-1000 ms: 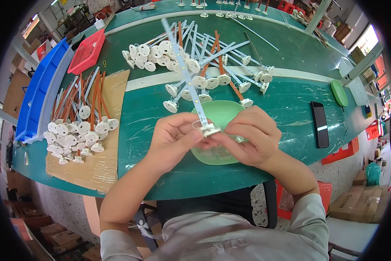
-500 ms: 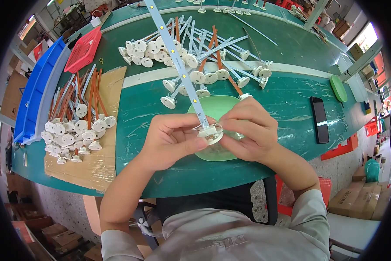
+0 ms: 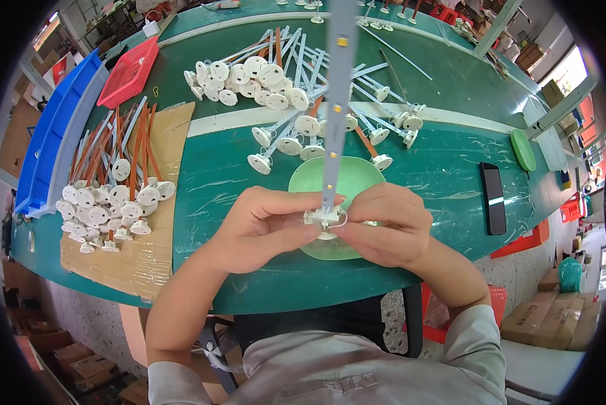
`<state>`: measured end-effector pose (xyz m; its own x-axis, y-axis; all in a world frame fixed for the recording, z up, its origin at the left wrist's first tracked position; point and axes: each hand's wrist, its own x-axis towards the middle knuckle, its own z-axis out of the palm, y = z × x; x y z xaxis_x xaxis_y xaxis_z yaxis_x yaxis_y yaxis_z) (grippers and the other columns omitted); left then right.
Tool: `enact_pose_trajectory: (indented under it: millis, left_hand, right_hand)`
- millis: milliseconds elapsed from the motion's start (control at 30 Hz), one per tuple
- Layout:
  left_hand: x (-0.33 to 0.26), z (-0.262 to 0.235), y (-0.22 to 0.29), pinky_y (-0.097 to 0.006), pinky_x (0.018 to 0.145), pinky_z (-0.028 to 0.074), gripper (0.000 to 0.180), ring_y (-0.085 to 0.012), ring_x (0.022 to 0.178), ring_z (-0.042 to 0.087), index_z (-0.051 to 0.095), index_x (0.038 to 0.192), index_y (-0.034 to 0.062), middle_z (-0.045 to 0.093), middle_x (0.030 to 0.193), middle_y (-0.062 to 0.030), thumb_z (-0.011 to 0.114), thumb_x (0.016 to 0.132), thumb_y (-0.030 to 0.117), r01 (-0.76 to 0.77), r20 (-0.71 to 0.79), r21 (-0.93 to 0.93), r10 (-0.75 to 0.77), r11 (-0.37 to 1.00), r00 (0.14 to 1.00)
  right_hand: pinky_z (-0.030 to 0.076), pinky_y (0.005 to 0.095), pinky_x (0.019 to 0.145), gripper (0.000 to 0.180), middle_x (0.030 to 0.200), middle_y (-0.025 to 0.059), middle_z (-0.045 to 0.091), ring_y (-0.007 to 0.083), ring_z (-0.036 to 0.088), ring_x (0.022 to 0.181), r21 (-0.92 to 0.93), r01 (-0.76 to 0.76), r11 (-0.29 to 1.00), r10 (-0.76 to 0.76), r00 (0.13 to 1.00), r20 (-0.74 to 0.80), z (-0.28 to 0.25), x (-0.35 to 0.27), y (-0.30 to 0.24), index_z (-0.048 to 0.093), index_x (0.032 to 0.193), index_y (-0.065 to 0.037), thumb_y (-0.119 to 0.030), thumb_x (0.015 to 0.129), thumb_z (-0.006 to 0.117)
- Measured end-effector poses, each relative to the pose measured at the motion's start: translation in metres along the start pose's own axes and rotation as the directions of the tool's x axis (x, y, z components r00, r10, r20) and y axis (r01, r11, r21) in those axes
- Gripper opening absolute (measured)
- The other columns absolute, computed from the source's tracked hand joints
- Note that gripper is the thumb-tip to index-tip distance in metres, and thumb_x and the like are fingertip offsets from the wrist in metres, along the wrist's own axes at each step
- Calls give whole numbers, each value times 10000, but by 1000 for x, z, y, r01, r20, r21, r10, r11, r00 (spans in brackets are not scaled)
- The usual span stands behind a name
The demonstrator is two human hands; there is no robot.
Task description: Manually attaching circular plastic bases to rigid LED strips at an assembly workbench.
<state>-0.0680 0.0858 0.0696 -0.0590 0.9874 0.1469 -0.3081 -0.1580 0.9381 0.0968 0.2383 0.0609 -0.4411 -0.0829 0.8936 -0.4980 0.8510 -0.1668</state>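
Note:
An LED strip (image 3: 335,128) on a long pale bar stands almost upright, its foot set in a round white cap (image 3: 324,216). My left hand (image 3: 262,223) is closed on the cap's left side, thumb in front and fingers behind. On the other side, my right hand (image 3: 391,223) pinches a thin white wire (image 3: 343,219) that curves out beside the cap. The right fingertips hide the wire's end. Below and behind both hands is a light green bowl (image 3: 357,174); the hands cover much of it, and its contents are hard to make out.
Capped strips (image 3: 276,81) lie piled ahead on the green table (image 3: 249,125). More rest on cardboard (image 3: 161,236) at left, by a blue tray (image 3: 57,135) and a red basket (image 3: 129,73). A phone (image 3: 493,196) and a small green dish (image 3: 522,150) are at right.
The strip has swung from leaning left to nearly upright, and the cap has tipped with it. Both hands have stayed close together, with the right fingers still at the wire.

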Motion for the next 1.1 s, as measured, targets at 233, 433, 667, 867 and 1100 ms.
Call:
enact_pose_trajectory:
  millis: [233,433,667,867,1100]
  left_hand:
    - [0,-6,2,-192,750,453,425,-23,864,551,579,1324,-14,679,1003,-32,558,901,-47,64,91,98,-73,993,993]
    - [1,-13,-5,-197,758,460,429,-42,850,574,585,1316,-18,685,995,-40,550,888,-30,94,90,136,-106,986,990]
    - [3,-5,-13,-316,926,525,383,-187,1037,657,589,1269,-76,669,1173,-145,541,891,-37,17,51,-127,-11,992,999]
    - [4,-6,-16,-324,905,539,369,-190,1020,663,601,1251,-81,687,1121,-143,545,890,-35,-3,45,-133,9,991,999]
    - [2,-6,-18,-312,863,558,372,-170,962,679,623,1227,-74,702,1058,-142,536,867,-40,32,25,-96,-30,995,999]
  right_hand:
    - [474,258,501,244,819,55,649,174,616,612,19,47,999,-47,998,43,-2,1,0,724,866,-28,42,646,804]
    - [455,260,486,248,828,59,656,171,608,596,-24,8,1000,-7,998,61,-3,1,-2,728,875,-29,35,647,803]
    - [446,260,480,258,835,62,657,169,595,581,-56,45,997,-43,998,46,-2,-1,2,729,886,-31,34,646,800]
    - [443,259,463,251,832,66,652,171,587,567,-64,81,995,-77,995,59,1,-5,5,724,883,-21,39,649,792]
    - [494,266,477,235,830,73,647,188,627,588,-22,61,998,-60,996,72,3,-7,4,720,877,-16,39,657,783]
